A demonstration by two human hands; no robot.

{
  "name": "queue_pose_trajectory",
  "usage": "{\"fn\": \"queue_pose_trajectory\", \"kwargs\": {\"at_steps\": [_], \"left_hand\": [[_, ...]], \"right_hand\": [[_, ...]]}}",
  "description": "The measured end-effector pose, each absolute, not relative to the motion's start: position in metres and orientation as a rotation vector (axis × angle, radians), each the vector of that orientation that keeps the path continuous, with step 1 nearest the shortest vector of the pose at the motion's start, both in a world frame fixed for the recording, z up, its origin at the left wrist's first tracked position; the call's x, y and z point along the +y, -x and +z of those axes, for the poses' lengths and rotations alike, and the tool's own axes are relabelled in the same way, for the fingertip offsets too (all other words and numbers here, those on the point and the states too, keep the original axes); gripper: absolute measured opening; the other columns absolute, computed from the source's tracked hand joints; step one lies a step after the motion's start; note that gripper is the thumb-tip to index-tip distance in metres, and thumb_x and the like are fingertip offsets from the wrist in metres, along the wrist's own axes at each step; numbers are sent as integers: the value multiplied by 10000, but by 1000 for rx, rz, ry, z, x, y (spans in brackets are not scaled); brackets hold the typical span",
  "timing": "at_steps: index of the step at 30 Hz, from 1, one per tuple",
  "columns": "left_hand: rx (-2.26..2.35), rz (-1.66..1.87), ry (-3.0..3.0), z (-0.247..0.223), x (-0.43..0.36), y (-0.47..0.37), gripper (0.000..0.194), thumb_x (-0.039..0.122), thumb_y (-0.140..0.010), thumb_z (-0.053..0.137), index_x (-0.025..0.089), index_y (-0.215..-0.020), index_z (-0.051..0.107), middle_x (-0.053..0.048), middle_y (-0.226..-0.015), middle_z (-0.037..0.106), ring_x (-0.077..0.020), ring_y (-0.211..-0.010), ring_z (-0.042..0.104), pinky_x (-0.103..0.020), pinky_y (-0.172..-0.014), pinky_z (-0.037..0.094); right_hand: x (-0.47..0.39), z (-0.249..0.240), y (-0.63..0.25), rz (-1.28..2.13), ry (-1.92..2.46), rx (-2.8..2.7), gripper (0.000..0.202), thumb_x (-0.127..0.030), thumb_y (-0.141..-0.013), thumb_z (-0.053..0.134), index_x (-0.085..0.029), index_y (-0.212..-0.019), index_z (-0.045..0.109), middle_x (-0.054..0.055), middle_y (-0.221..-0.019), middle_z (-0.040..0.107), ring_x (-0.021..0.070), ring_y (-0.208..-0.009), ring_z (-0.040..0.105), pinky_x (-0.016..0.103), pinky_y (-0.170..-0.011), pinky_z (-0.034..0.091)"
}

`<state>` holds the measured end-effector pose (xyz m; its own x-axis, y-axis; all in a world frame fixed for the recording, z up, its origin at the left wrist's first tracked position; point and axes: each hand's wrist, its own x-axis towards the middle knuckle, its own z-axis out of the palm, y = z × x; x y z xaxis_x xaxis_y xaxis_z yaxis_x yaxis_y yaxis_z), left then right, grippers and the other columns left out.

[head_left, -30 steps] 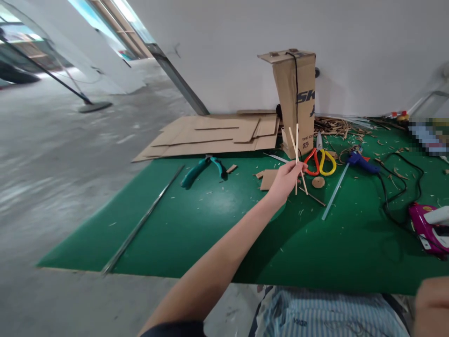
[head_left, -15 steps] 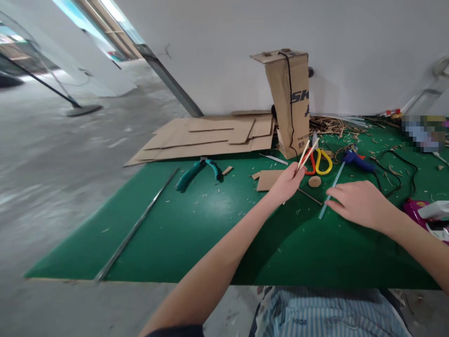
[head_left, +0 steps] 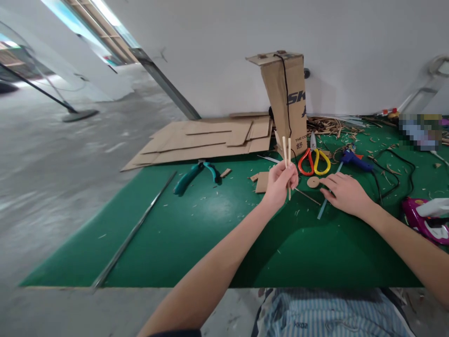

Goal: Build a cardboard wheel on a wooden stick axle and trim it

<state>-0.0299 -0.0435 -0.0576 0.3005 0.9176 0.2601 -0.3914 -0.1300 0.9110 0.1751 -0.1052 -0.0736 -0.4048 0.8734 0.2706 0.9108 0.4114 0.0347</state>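
Note:
My left hand (head_left: pixel 281 185) is closed around a pair of thin wooden sticks (head_left: pixel 284 149), held upright with their ends showing above and below the fingers. My right hand (head_left: pixel 347 193) has thumb and fingers apart, with nothing visible between them. Its fingertips reach the right edge of a small cardboard disc (head_left: pixel 313 182); whether they touch it I cannot tell. Below that hand runs a pale glue stick (head_left: pixel 322 210), extending from a blue glue gun (head_left: pixel 357 161). A thin rod (head_left: pixel 308 196) lies between the hands. Scissors (head_left: pixel 321 163) with red and yellow handles lie behind the disc.
A tall cardboard box (head_left: pixel 290 100) with a black cord stands at the back. Flat cardboard sheets (head_left: pixel 206 135) lie left of it. Teal pliers (head_left: pixel 191 180) and long metal rods (head_left: pixel 135 229) occupy the left side. A purple device (head_left: pixel 419 217) sits at right.
My left hand has moved left and turned the wooden sticks more upright. My right hand has shifted forward from the glue stick toward the cardboard disc. The camera view has shifted slightly.

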Motion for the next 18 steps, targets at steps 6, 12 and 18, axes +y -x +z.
{"fn": "queue_pose_trajectory", "kwargs": {"at_steps": [6,12,18], "left_hand": [[705,1030,-1271,-69,-49,23,517,670,-840,600,174,-723,510,90,-509,340,-39,-405,284,-190,-398,208],[733,978,-1332,-78,-54,16,533,699,-888,495,171,-837,540,83,-588,310,-49,-465,236,-183,-409,169],[777,1059,-1364,-76,-47,21,464,641,-918,488,190,-810,494,79,-594,375,-53,-427,357,-195,-407,261]], "right_hand": [[-103,-71,-173,-270,1751,-2442,369,-275,-988,422,-141,-1205,688,120,-1052,732,274,-1007,638,404,-829,423],[-94,-61,-172,-158,1796,-2299,415,-255,-970,411,-106,-1280,644,164,-1174,723,286,-1070,664,419,-922,456],[-76,-51,-154,544,1515,-1842,358,-384,-948,490,-172,-1208,613,114,-1085,722,241,-976,684,399,-864,532]]}}
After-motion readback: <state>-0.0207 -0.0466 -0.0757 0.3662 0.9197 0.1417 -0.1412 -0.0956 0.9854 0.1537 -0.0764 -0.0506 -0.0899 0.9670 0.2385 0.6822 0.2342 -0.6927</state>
